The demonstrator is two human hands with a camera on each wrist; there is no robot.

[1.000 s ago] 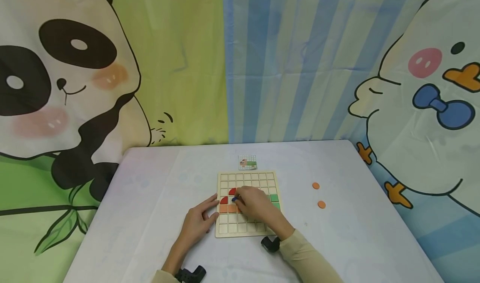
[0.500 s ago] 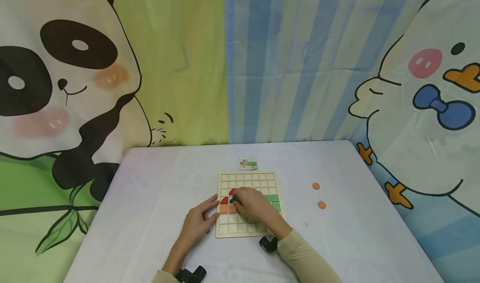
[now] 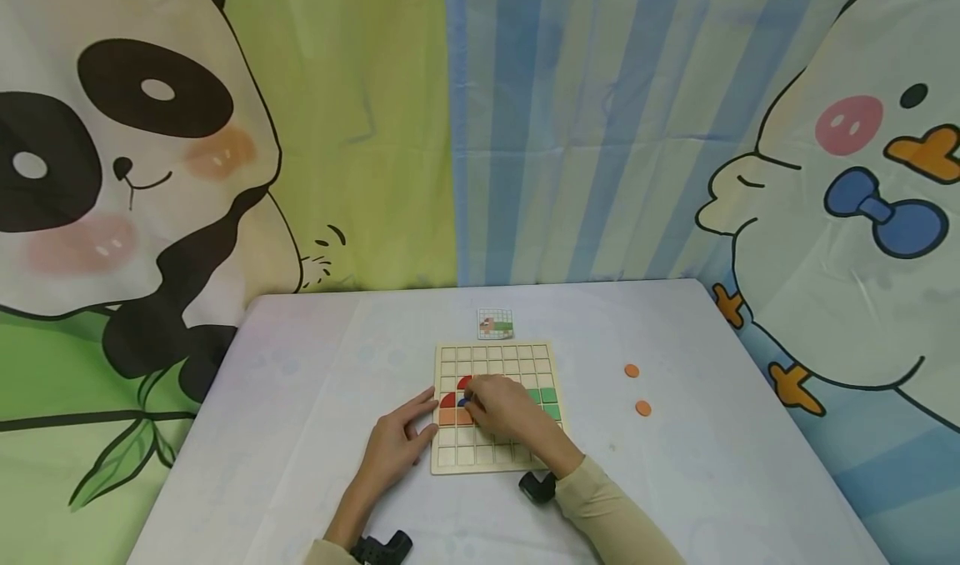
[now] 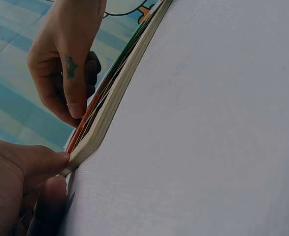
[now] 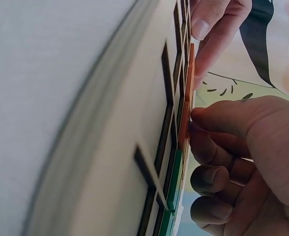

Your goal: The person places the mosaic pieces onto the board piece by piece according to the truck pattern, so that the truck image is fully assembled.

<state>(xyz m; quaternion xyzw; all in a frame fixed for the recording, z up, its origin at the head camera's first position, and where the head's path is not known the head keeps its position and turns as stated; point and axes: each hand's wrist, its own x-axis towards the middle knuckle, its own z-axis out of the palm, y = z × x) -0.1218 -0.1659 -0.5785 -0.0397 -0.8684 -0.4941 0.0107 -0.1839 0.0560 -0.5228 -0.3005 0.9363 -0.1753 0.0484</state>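
Observation:
A wooden grid board (image 3: 491,463) lies in front of me in the head view. My left hand (image 3: 397,438) rests against its left edge, fingertips and thumb touching the rim; the left wrist view shows the fingers (image 4: 46,162) at the board's corner. My right hand (image 3: 510,407) pinches a small blue piece (image 3: 462,402) low over the board, thumb and forefinger meeting around it. Beside it sit red rounded pieces (image 3: 448,400) and orange squares (image 3: 447,417). Green squares (image 3: 550,395) lie toward the right side. The right hand hides the middle cells.
A small picture card (image 3: 496,325) with a grid drawing lies behind the board. Two orange discs (image 3: 632,371) lie on the white tabletop (image 3: 720,465) to the right. A printed cartoon curtain (image 3: 525,132) hangs behind the table.
My right hand has shifted slightly left with the blue piece, which now sits lower beside the red pieces. More green shows at the right. The left hand stays at the edge.

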